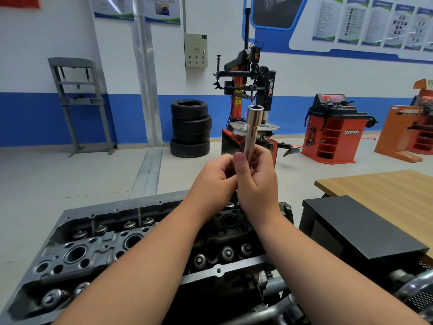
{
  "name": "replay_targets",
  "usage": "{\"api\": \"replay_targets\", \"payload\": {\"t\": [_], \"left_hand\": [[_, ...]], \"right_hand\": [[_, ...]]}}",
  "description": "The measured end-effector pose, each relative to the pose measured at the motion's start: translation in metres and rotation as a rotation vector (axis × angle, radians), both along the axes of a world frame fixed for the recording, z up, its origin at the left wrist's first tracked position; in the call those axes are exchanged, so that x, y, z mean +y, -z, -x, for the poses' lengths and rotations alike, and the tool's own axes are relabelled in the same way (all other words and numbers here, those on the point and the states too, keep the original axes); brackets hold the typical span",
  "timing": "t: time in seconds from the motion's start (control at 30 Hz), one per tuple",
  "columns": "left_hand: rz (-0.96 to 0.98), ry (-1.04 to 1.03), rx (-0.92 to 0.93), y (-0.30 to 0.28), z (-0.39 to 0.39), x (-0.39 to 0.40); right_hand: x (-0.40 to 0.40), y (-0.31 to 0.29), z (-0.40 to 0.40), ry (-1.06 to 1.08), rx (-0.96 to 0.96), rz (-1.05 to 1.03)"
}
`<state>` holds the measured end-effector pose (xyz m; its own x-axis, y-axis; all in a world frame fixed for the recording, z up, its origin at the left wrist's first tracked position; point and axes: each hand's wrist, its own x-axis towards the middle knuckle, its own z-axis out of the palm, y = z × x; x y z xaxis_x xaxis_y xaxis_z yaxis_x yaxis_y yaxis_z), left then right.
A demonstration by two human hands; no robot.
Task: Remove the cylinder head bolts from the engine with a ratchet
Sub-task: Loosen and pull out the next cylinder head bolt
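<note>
Head view, item: deep socket (253,127), long axis near upright, open end up, frame centre. Right hand (256,181) grips its lower end; left hand (216,179) curls against the base, contents hidden. Cylinder head (105,249) lies directly below both hands, lower frame; bolts not discernible.

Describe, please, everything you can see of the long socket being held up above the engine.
The long socket is a slim, shiny metal tube, chrome-like with a warm tint. Its wider open end points up and away, showing a dark, faceted bore. It stands nearly upright, leaning slightly right, raised above the cylinder head. The right hand grips its lower part, thumb along the shaft; the left hand curls beside its base. The lower end is hidden in the hands, so no ratchet shows.
</note>
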<state>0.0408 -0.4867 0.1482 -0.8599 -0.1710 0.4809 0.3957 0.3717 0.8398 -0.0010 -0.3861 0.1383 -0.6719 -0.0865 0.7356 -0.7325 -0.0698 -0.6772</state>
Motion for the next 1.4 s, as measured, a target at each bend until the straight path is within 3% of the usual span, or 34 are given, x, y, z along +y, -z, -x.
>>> {"api": "replay_targets", "payload": {"t": [0.1,0.23,0.37,0.63,0.87,1.0,1.13,1.4], "left_hand": [[-0.032,-0.048,0.011,0.003,0.004,0.0],[-0.082,0.069,0.019,0.004,0.003,-0.001],[-0.021,0.148,-0.022,0.003,-0.001,0.001],[-0.028,-0.036,0.036,0.005,0.006,0.001],[-0.041,0.151,-0.002,0.006,0.001,0.002],[-0.072,0.047,0.013,0.004,0.004,0.004],[-0.094,-0.094,-0.016,0.005,0.011,0.004],[-0.047,0.12,-0.005,0.005,-0.001,0.001]], "right_hand": [[0.001,0.001,0.0,0.016,0.009,0.0],[0.002,0.001,0.004,0.085,0.091,-0.035],[0.0,0.002,0.005,0.082,0.054,-0.004],[0.001,0.002,0.002,0.011,0.051,-0.005],[-0.001,0.001,0.005,0.07,0.108,-0.017],[0.0,0.001,0.001,-0.004,0.011,0.005],[0.001,0.002,0.002,0.004,0.033,0.015],[0.0,0.003,0.005,0.043,0.075,0.007]]}}
